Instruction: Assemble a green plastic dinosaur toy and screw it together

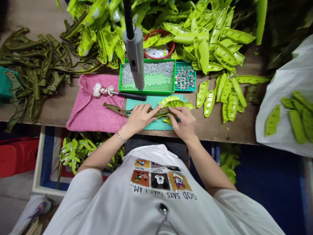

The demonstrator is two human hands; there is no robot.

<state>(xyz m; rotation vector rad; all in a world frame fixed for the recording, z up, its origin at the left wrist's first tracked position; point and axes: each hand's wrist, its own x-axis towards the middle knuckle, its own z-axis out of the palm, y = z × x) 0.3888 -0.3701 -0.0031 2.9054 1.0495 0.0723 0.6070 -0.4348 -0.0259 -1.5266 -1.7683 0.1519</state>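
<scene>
My left hand (141,117) rests on a long dark olive plastic piece (114,108), its fingers closed over the piece. At the piece's right end, my right hand (183,121) pinches it between thumb and fingers. Beneath and behind the olive piece lies a bright lime-green part (174,101), partly covered by it. Both parts are over a turquoise mat (149,125). A grey cylindrical tool (137,58) hangs on a black cord just behind my hands. A screwdriver with a black handle (132,96) lies between the pink cloth and the mat.
The pink cloth (97,112) is left of the mat. Behind stand a green tray of screws (146,87), a teal tray of small round pieces (185,87) and a red basket (171,49). Olive parts (36,78) pile left; lime-green parts (232,98) lie right, near a white bag (283,88).
</scene>
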